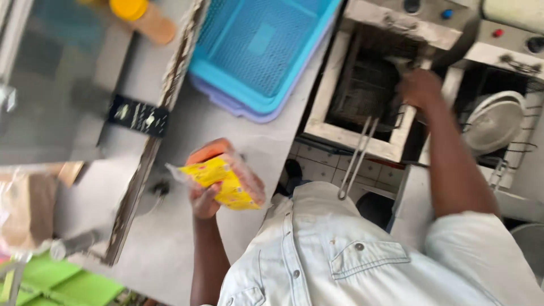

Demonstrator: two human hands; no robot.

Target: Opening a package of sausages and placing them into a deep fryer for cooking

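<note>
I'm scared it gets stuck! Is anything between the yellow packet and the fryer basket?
Nothing visible. The left hand holds the yellow packet above bare counter; the right hand is at the fryer basket.

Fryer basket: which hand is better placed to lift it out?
Right, probably. The right hand is already at the fryer basket, apparently on its handle. The left hand is over the counter, busy holding a yellow packet.

A grey metal counter (pixel 187 130) runs through a daylit kitchen, with stacked blue and lilac plastic baskets (pixel 258 54) at its far edge, a glass-fronted case (pixel 54 85) along one side, steel fryer wells (pixel 362 85) beside it, and white tiled floor (pixel 374 170) below.
</note>
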